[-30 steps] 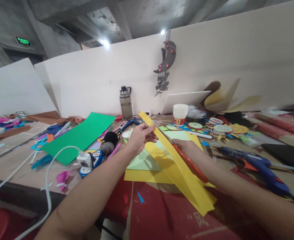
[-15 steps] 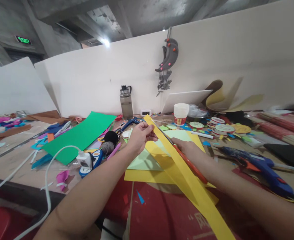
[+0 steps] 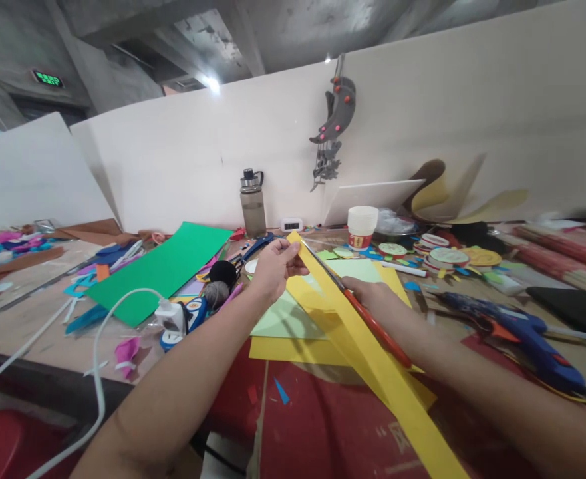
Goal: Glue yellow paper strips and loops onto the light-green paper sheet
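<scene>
My left hand (image 3: 275, 269) pinches the far end of a long yellow strip (image 3: 367, 356) between thumb and fingers. The strip slants down toward me and off the bottom edge of the view. Closed around scissors with orange-red handles (image 3: 376, 327), my right hand (image 3: 367, 296) is at the strip's right side; its fingers are partly hidden. The blades lie along the strip's upper right edge, their tips close to my left fingers. Beneath both hands are a pale green sheet (image 3: 280, 319) and a yellow sheet (image 3: 293, 350).
A green sheet (image 3: 165, 273) and a white plug with cable (image 3: 170, 318) lie left. A water bottle (image 3: 253, 206) and stacked paper cups (image 3: 362, 223) stand at the back. On the right are a blue glue gun (image 3: 532, 336) and round decorated discs (image 3: 449, 258).
The scissor blades reach slightly nearer the strip's far end. My left hand has shifted a little left, still pinching the strip.
</scene>
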### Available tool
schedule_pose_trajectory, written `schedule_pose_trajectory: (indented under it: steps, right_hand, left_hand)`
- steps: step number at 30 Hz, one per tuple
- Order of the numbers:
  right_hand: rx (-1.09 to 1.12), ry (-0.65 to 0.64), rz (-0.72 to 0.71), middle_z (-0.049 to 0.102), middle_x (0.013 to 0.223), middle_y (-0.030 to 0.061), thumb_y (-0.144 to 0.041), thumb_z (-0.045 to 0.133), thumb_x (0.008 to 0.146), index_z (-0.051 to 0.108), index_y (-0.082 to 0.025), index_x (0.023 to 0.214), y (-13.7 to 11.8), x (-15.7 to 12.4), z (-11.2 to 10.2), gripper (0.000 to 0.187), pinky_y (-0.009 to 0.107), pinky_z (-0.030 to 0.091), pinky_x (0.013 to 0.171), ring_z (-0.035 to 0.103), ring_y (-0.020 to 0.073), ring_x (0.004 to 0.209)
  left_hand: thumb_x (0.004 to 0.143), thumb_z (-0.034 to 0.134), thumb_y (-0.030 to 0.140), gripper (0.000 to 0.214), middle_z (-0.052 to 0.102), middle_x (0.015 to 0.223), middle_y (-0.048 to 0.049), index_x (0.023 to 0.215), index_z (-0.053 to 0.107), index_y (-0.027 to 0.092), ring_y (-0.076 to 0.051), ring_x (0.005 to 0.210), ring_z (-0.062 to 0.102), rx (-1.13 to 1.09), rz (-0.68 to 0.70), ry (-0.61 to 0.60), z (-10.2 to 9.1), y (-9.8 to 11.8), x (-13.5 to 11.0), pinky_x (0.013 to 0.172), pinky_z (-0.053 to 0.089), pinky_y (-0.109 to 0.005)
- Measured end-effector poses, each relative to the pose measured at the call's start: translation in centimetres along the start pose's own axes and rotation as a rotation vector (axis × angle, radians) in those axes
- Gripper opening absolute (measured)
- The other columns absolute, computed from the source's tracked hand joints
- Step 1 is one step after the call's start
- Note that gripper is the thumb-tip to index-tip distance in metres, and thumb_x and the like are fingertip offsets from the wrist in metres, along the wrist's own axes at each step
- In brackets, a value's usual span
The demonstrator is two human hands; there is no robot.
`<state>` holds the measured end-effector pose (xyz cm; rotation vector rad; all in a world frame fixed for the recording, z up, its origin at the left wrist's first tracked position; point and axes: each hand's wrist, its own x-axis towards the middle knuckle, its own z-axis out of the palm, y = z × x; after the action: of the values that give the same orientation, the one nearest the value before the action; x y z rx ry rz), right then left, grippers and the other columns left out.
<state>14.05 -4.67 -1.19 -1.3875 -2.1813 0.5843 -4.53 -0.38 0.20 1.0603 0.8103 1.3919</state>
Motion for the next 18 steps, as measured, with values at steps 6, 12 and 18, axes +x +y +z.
schedule_pose_trajectory:
  steps: [6, 12, 18]
  right_hand:
    - [0.001, 0.009, 0.001, 0.071, 0.08, 0.0066, -0.029, 0.046, 0.08, 0.059, -0.022, 0.089, 0.6, 0.2, -0.2, 0.017, 0.025, 0.039, 0.056, 0.064, 0.0207, 0.069]
    - [0.019, 0.042, 0.028, 0.072, 0.084, 0.0065, -0.02, 0.04, 0.079, 0.063, -0.022, 0.092, 1.4, 0.7, 0.4, 0.027, 0.026, 0.041, 0.059, 0.066, 0.0228, 0.077]
    - [-0.022, 0.057, 0.035, 0.071, 0.074, 0.0054, -0.024, 0.046, 0.074, 0.065, -0.022, 0.075, 1.3, 1.0, 0.2, 0.019, 0.026, 0.042, 0.057, 0.065, 0.0231, 0.072]
  left_hand:
    - [0.067, 0.077, 0.034, 0.037, 0.06, 0.06, 0.0019, 0.073, 0.045, 0.016, -0.009, 0.048, 0.058, 0.004, -0.049, -0.076, 1.0, -0.8, -0.7, 0.047, 0.052, -0.021]
    - [0.067, 0.076, 0.032, 0.035, 0.059, 0.056, 0.0019, 0.072, 0.046, 0.016, -0.009, 0.046, 0.057, -0.013, -0.066, -0.077, 1.2, -0.7, -0.9, 0.046, 0.052, -0.021]
    - [0.068, 0.075, 0.03, 0.033, 0.06, 0.057, 0.0008, 0.072, 0.046, 0.016, -0.01, 0.047, 0.059, -0.016, -0.076, -0.093, 1.1, -0.7, -0.9, 0.047, 0.053, -0.021]
